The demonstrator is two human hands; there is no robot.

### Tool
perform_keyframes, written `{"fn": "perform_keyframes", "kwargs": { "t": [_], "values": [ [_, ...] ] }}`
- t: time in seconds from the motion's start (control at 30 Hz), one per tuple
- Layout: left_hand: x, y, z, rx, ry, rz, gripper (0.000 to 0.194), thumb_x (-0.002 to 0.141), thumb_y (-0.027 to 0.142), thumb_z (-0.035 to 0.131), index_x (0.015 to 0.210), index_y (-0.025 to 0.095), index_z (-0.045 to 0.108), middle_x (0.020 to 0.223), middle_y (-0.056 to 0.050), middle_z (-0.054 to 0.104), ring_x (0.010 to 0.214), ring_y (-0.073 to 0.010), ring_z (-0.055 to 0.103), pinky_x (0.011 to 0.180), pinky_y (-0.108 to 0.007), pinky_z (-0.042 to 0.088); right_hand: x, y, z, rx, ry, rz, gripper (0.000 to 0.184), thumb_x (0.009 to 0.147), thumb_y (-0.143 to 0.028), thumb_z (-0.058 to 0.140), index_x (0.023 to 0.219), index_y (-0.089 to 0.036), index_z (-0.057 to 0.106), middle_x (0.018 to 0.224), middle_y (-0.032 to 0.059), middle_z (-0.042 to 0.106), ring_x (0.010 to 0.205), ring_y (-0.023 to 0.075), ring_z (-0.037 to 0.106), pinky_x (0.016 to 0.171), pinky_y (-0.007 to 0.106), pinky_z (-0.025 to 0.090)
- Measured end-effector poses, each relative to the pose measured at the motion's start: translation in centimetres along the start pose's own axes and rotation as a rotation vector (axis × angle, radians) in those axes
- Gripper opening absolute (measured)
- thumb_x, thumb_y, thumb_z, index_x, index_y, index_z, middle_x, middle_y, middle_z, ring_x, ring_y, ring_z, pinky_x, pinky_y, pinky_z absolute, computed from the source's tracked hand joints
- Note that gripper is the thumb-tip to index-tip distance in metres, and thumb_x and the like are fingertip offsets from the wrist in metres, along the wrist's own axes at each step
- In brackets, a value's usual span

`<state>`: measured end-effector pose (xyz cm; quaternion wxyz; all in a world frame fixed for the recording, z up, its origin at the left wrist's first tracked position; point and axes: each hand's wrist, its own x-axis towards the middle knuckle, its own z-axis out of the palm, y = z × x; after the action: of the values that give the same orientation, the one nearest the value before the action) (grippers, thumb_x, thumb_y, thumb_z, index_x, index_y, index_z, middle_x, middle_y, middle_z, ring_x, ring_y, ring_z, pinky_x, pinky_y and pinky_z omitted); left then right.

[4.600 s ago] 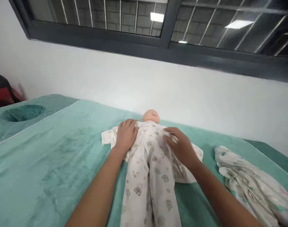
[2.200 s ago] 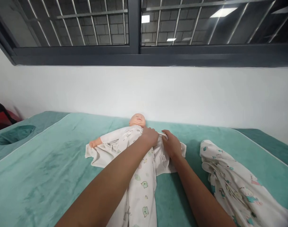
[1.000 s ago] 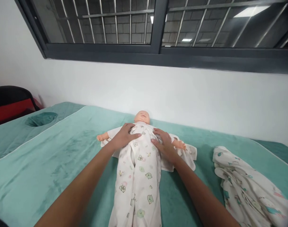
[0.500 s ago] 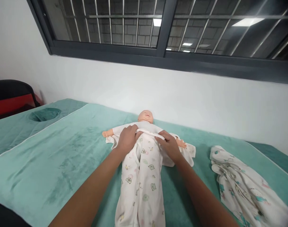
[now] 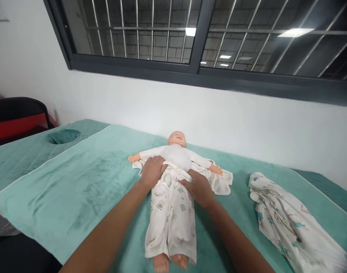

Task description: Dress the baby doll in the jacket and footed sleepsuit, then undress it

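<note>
Both the left hand and right hand hold the pants with fingers closed at opposite sides of the waistband, which spans the gap between them across the lower belly of the doll.

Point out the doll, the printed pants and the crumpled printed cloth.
Doll (image 5: pixel 177 156), head view, on its white chest.
Printed pants (image 5: pixel 179 218), head view, on one leg's front.
Crumpled printed cloth (image 5: pixel 292 224), head view, on its folded middle.

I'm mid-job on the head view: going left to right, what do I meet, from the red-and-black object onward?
Red-and-black object → round hollow in the green padding → left hand → right hand → bunched printed cloth.
</note>
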<state>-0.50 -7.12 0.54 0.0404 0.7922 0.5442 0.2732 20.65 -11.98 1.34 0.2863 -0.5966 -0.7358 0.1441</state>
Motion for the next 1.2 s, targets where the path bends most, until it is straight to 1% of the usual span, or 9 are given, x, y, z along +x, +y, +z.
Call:
{"fn": "perform_keyframes", "kwargs": {
  "t": [0.17,0.33,0.43,0.57,0.67,0.77,0.87,1.0,1.2],
  "values": [
    [-4.3,-1.0,-1.7,-0.181,-0.148,-0.055,0.027,0.093,0.042,0.040,0.096,0.021,0.056,0.088,-0.002,0.064,0.081,-0.0194,0.059,0.073,-0.029,0.043,-0.2,0.8,1.0,0.109,0.121,0.123,0.030,0.076,-0.046,0.062,0.070,-0.023,0.044,0.063,-0.0041,0.049,0.065,0.0167,0.046,0.060,0.027,0.032],
    [-6.8,-1.2,-4.9,-0.520,-0.412,-0.064,0.062,0.070,0.051,0.070,0.120,0.024,0.048,0.120,-0.004,0.056,0.107,-0.0222,0.054,0.087,-0.030,0.043,-1.7,2.1,0.1,0.231,-0.019,-0.003,0.029,0.076,-0.049,0.062,0.081,-0.022,0.051,0.079,-0.0024,0.054,0.073,0.0159,0.048,0.068,0.027,0.037],
    [-6.9,-0.3,-5.0,-0.394,-0.364,-0.041,0.051,0.067,0.047,0.073,0.106,0.022,0.053,0.111,-0.004,0.059,0.099,-0.0223,0.055,0.082,-0.030,0.042,-2.7,2.0,-0.4,0.212,-0.113,-0.061,0.028,0.077,-0.048,0.061,0.073,-0.021,0.050,0.072,-0.0032,0.052,0.068,0.0149,0.046,0.063,0.026,0.035],
    [-6.7,1.4,-4.0,-0.155,-0.193,-0.123,0.023,0.078,0.041,0.060,0.087,0.021,0.053,0.082,-0.001,0.061,0.079,-0.0211,0.056,0.069,-0.029,0.038,-2.9,0.7,-0.2,0.243,0.008,0.044,0.023,0.080,-0.040,0.052,0.069,-0.021,0.053,0.069,-0.0024,0.056,0.070,0.0164,0.049,0.065,0.027,0.035],
    [-7.3,2.1,-4.1,-0.207,-0.104,-0.219,0.019,0.083,0.039,0.054,0.092,0.022,0.051,0.082,-0.001,0.061,0.078,-0.0212,0.056,0.068,-0.030,0.038,-3.0,-0.1,-0.4,0.339,0.052,0.115,0.024,0.082,-0.042,0.049,0.075,-0.021,0.056,0.079,-0.0012,0.061,0.078,0.0178,0.053,0.069,0.027,0.038],
    [-8.8,2.2,-5.1,-0.410,-0.234,-0.172,0.036,0.080,0.044,0.058,0.107,0.021,0.050,0.101,-0.004,0.061,0.093,-0.0219,0.058,0.078,-0.031,0.043,-4.6,-0.2,-1.2,0.291,-0.046,0.113,0.028,0.078,-0.048,0.056,0.078,-0.020,0.055,0.076,-0.0013,0.059,0.075,0.0181,0.053,0.066,0.028,0.039],
    [-10.3,2.4,-6.2,-0.445,-0.389,-0.013,0.064,0.067,0.050,0.072,0.118,0.019,0.048,0.119,-0.009,0.054,0.110,-0.0249,0.052,0.089,-0.033,0.043,-6.9,-0.6,-2.2,0.193,-0.239,-0.023,0.042,0.067,-0.053,0.071,0.087,-0.020,0.056,0.087,0.0012,0.060,0.079,0.0187,0.053,0.067,0.028,0.040],
    [-11.1,3.2,-6.5,-0.215,-0.352,0.146,0.034,0.068,0.046,0.072,0.085,0.019,0.058,0.097,-0.006,0.062,0.101,-0.0263,0.054,0.084,-0.034,0.042,-8.3,-1.7,-2.7,0.032,-0.275,-0.117,0.031,0.071,-0.047,0.069,0.071,-0.020,0.053,0.074,-0.0004,0.058,0.070,0.0173,0.050,0.064,0.029,0.034],
    [-11.7,3.9,-6.5,-0.282,-0.258,-0.156,0.021,0.084,0.042,0.052,0.087,0.021,0.056,0.079,0.000,0.063,0.076,-0.0203,0.059,0.066,-0.028,0.041,-6.9,-1.6,-2.6,0.277,-0.232,0.053,0.019,0.078,-0.036,0.057,0.072,-0.019,0.052,0.070,-0.0026,0.055,0.069,0.0156,0.051,0.059,0.025,0.034]
  ]
}}
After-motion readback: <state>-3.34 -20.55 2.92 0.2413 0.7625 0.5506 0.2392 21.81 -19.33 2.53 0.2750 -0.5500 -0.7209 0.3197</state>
